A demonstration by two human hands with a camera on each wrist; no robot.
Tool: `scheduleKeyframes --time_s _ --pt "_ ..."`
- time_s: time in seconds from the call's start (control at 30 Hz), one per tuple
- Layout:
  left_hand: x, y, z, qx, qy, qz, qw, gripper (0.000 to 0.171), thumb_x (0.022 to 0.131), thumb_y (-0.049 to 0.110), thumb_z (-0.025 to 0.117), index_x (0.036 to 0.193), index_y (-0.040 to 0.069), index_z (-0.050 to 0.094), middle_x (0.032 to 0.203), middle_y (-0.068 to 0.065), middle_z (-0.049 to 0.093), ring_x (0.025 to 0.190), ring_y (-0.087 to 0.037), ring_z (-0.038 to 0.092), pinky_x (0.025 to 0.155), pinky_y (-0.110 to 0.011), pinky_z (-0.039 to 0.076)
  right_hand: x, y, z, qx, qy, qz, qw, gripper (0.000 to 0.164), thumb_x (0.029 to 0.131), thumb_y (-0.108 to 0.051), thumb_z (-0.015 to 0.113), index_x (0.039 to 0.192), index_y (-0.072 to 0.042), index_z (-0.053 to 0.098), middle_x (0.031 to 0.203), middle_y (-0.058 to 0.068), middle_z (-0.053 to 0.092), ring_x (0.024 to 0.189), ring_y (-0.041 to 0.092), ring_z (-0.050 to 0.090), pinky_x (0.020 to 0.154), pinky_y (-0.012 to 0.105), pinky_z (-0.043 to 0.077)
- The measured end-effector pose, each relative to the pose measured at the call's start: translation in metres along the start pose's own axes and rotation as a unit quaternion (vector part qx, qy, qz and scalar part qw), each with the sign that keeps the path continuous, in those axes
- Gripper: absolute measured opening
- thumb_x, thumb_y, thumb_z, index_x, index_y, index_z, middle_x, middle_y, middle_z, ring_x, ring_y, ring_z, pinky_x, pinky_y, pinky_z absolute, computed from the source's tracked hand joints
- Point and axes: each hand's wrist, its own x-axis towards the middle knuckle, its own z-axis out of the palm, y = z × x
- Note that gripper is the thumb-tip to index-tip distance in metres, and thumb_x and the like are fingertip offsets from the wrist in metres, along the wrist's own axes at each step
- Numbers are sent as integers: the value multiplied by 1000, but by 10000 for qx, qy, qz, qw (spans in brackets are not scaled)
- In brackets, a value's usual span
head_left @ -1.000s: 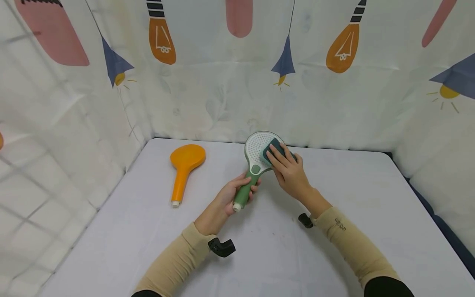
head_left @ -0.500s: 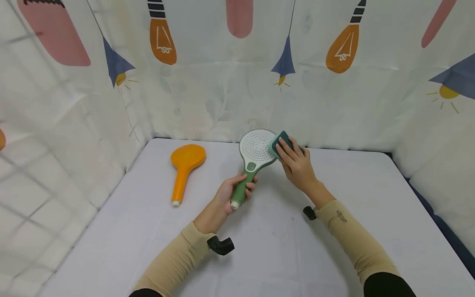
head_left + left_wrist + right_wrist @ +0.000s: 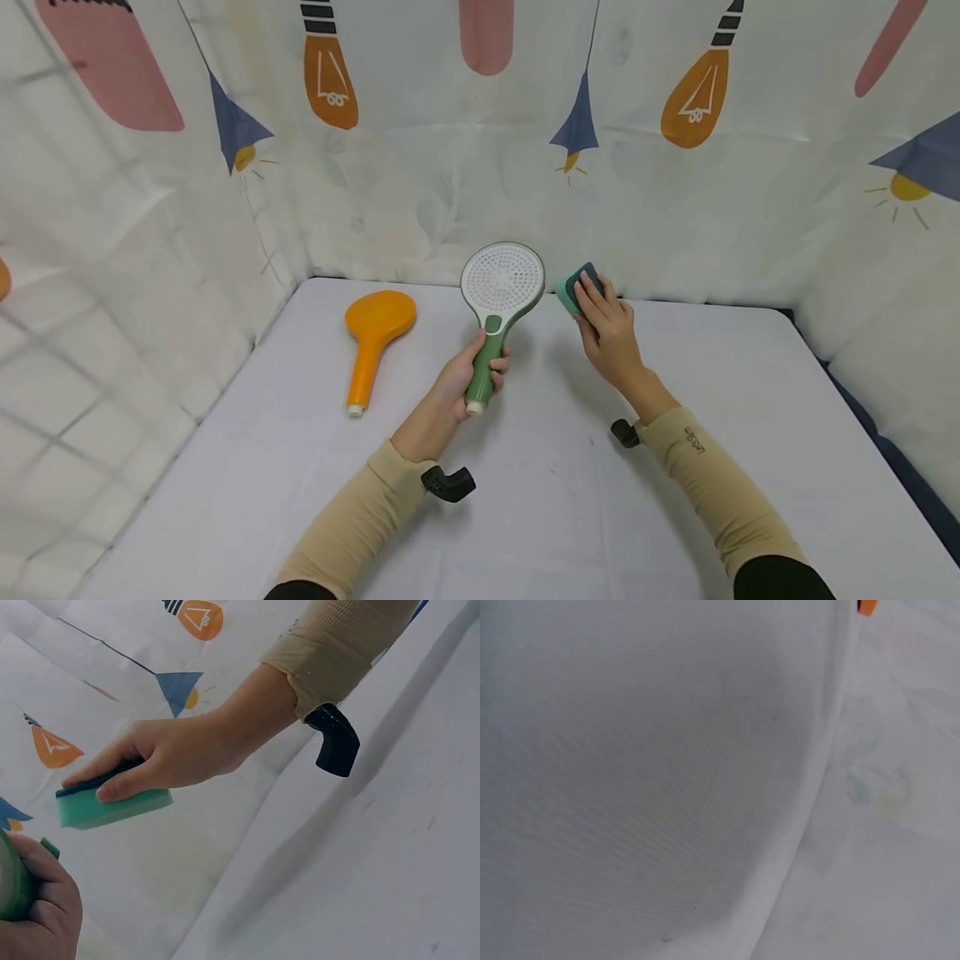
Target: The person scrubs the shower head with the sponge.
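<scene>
A green shower head (image 3: 502, 279) with a white nozzle face is held up over the table, its face toward the head camera. My left hand (image 3: 457, 382) grips it round the green handle. To its right, my right hand (image 3: 611, 337) holds a sponge (image 3: 570, 293) that has a dark scouring side and a light green foam side. A gap shows between the sponge and the shower head. In the left wrist view the thumb and fingers of the right hand (image 3: 176, 754) pinch the sponge (image 3: 112, 806). The right wrist view shows neither hand.
An orange shower head (image 3: 380, 321) lies on the white table (image 3: 562, 517), left of the left hand. Behind the table's far edge hangs a white curtain (image 3: 465, 183) printed with lamps and bulbs. Black wrist mounts (image 3: 448, 483) stick out by both cuffs.
The sponge has come off the nozzle face and moved a little to the right. The green shower head has shifted left and up, turning more upright. The orange one has stayed put.
</scene>
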Motion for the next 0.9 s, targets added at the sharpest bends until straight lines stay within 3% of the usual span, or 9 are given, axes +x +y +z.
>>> scheduleKeyframes --time_s 0.17,0.3,0.47,0.57,0.63,0.77,0.9 --pt "2 6 -3 -103 -183 110 9997 51 114 32 30 161 16 20 108 -6 54 72 -7 52 63 -15 50 -1 -1 -1 35 50 -16 10000 51 85 10 72 135 11 60 141 27 55 130 58 45 85 72 39" --pt "4 10 -7 156 -266 290 9991 47 115 25 29 159 13 19 120 -8 54 88 -12 60 80 -24 54 -2 -1 -3 56 -64 -42 10000 50 88 8 70 136 11 59 142 27 54 132 57 44 87 71 38" --pt "7 12 -11 632 -228 517 9964 46 114 14 31 158 8 21 145 -9 46 109 -15 61 102 -51 48 -3 0 -4 -57 -127 -123 9998 50 87 9 71 136 11 59 141 27 55 133 55 45 86 69 40" --pt "9 12 -13 763 -259 584 9950 48 112 8 33 159 6 22 153 -10 38 115 -15 60 104 -67 41 -6 1 -4 -119 -110 -184 9997 52 84 10 73 134 11 60 140 27 56 132 55 46 84 70 40" --pt "9 11 -13 768 -250 619 9948 49 111 4 34 158 5 22 157 -13 35 116 -16 61 103 -64 44 -7 0 -4 -123 -135 -244 9995 53 83 10 73 134 10 61 140 27 56 131 55 47 82 70 41" --pt "8 10 -13 798 -171 810 9934 56 107 -3 40 159 8 24 153 -14 42 116 -20 64 98 -55 50 -8 -3 -4 -59 -267 -280 9992 51 86 7 72 136 9 60 141 26 56 131 55 46 81 70 40" --pt "6 11 -13 989 -129 1132 9886 66 105 -7 44 162 21 24 146 -13 48 116 -26 65 100 -68 42 -9 -6 -5 -28 -364 -254 9990 52 85 7 73 136 9 60 142 26 55 133 54 45 82 70 40"
